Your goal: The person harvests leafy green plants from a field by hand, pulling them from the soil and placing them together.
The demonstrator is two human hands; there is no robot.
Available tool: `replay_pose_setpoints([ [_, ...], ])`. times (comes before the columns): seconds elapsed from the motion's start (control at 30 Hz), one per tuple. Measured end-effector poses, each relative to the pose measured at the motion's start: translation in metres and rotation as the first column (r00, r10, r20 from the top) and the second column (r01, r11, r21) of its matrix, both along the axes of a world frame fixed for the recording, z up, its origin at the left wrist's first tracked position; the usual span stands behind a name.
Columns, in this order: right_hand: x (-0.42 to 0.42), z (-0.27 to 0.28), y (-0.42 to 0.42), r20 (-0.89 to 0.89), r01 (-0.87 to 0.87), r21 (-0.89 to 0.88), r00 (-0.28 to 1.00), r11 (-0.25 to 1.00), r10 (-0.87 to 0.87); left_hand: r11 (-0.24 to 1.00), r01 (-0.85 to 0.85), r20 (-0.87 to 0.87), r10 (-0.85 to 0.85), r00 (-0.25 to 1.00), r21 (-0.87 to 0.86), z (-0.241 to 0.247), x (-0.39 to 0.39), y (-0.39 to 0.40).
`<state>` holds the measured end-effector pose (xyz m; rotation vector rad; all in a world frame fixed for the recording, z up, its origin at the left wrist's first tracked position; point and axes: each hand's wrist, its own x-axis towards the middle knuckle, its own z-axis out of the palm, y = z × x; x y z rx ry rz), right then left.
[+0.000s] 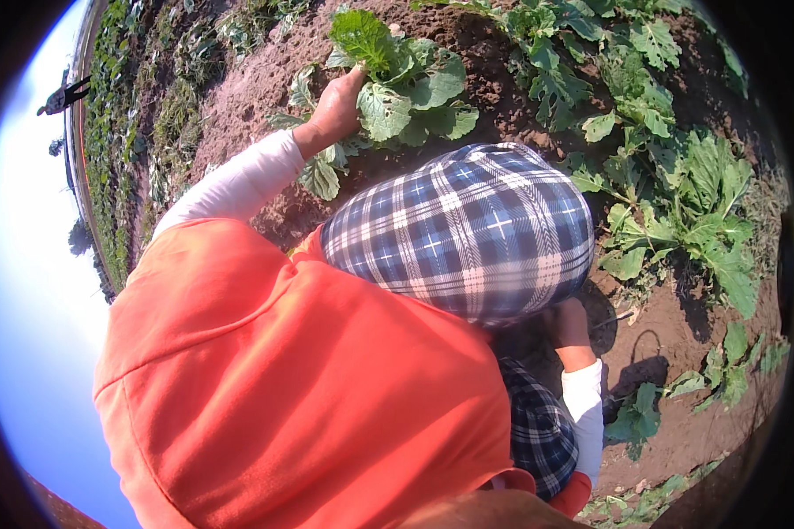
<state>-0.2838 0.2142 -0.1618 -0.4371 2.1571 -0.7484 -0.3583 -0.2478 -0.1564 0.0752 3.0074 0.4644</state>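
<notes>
My left hand (337, 109), at the top of the view, grips the leafy base of a brassica plant (427, 86). Some of its broad green leaves have holes, and one brighter, crinkled leaf (364, 40) rises beside my thumb. Leaves hide most of my fingers. My right hand (568, 323) reaches down beside my plaid-covered knee (463, 225), which partly hides it. A thin dark rod or blade (614, 321) shows on the ground side near that hand; whether I hold it is unclear.
More leafy brassica plants (708, 205) grow at the right and upper right. Brown soil (251, 92) with wilted leaves lies left of my left hand. A low green crop row (109, 145) runs along the far left. A person (66, 98) stands in the distance.
</notes>
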Motion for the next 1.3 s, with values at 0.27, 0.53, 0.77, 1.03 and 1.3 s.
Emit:
replay_pose_setpoints([
  [0.27, 0.004, -0.006, 0.001, 0.024, -0.022, -0.003, 0.999, 1.000, 0.022, 0.330, -0.505, 0.495, 0.121, 0.861, 0.797, -0.028, -0.006, -0.022],
  [0.53, 0.002, -0.002, 0.000, 0.058, 0.053, -0.031, 0.997, 0.998, -0.051, 0.370, -0.418, 0.350, 0.237, 0.906, 0.830, 0.010, -0.004, -0.029],
  [0.77, -0.001, 0.000, -0.007, 0.083, 0.048, -0.018, 0.995, 0.999, -0.046, 0.510, -0.447, 0.126, 0.544, 0.829, 0.735, 0.107, -0.098, -0.061],
  [1.03, 0.009, -0.009, 0.001, 0.003, 0.145, -0.148, 0.989, 0.978, -0.146, 0.399, -0.646, 0.325, 0.623, 0.711, 0.650, 0.048, -0.081, -0.107],
  [1.3, 0.014, -0.019, 0.006, 0.017, 0.123, -0.142, 0.992, 0.982, -0.122, 0.186, -0.803, 0.588, 0.591, 0.552, 0.566, 0.031, -0.020, -0.111],
])
